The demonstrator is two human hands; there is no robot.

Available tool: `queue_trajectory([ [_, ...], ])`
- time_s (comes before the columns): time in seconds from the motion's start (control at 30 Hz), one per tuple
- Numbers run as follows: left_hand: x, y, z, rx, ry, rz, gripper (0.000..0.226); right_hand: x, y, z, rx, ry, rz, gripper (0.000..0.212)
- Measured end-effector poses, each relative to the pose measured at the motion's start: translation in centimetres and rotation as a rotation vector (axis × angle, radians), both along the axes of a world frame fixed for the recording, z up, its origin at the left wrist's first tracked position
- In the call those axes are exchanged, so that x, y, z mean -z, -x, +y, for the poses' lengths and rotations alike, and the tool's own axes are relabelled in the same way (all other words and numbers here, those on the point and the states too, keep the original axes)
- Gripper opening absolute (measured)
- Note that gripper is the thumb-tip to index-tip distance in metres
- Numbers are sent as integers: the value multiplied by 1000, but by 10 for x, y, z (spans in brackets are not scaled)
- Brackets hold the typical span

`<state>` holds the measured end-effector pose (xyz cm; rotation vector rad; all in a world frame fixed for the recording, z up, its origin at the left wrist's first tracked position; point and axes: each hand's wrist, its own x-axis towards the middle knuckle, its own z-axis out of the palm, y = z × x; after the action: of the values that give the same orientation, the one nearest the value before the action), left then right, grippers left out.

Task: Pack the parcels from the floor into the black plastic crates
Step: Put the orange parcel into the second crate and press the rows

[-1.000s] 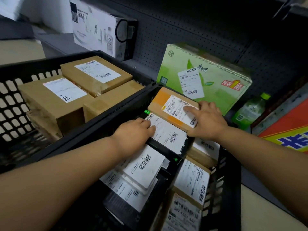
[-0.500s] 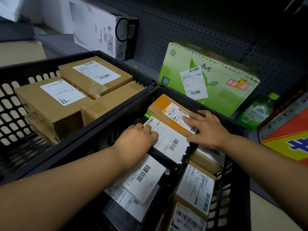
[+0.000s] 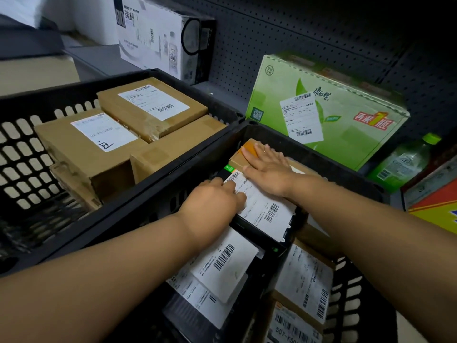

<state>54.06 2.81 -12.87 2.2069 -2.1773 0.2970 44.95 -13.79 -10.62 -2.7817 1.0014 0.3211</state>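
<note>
my right hand (image 3: 269, 173) lies flat on the orange box (image 3: 249, 151); left hand (image 3: 215, 201), fingers loosely bent, presses the black parcel (image 3: 259, 219) in the crate (image 3: 309, 154).

The right hand (image 3: 269, 169) is covering most of the label on the orange-marked parcel (image 3: 243, 154). The left hand (image 3: 212, 204) is hiding the near edge of the black parcel (image 3: 262, 219) under it, and its fingertips are lying out of sight. The forearms are masking the parcels below. The bottom edge is cutting off the nearest label (image 3: 294, 328). Print on every label is reading too small. The red carton (image 3: 437, 201) is running off the right edge.
</note>
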Motion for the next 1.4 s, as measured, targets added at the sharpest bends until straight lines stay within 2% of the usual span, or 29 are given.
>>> queue_trajectory([
  [0.23, -11, -9, 1, 9, -45, 83, 35, 4, -1, 4, -6, 88, -12, 56],
  [0.37, -14, -6, 6, 15, -77, 94, 46, -3, 24, 40, 37, -8, -149, 76],
  [0.47, -19, -5, 8, 48, -69, 81, 47, -5, 58, 69, 25, -24, -70, 88],
  [0.53, -21, -8, 15, 89, -155, 68, 63, -7, 77, 78, 0, -6, 26, 89],
  [0.6, -25, -14, 27, 143, -331, 42, 98, -7, 89, 79, -42, 29, 122, 87],
  [0.7, -21, -18, 50, 230, -495, -111, 126, 0, 91, 81, -57, 72, 135, 81],
  [0.83, -2, -15, 56, 215, -452, -256, 128, 6, 87, 82, -40, 110, 132, 80],
  [1.0, 9, -15, 52, 205, -376, -305, 128, 7, 87, 82, -23, 115, 148, 80],
  [1.27, -2, -8, 57, 190, -411, -331, 130, -1, 89, 93, -9, 141, 158, 81],
  [1.4, -22, 1, 60, 162, -395, -240, 126, -20, 104, 103, -30, 177, 60, 90],
])
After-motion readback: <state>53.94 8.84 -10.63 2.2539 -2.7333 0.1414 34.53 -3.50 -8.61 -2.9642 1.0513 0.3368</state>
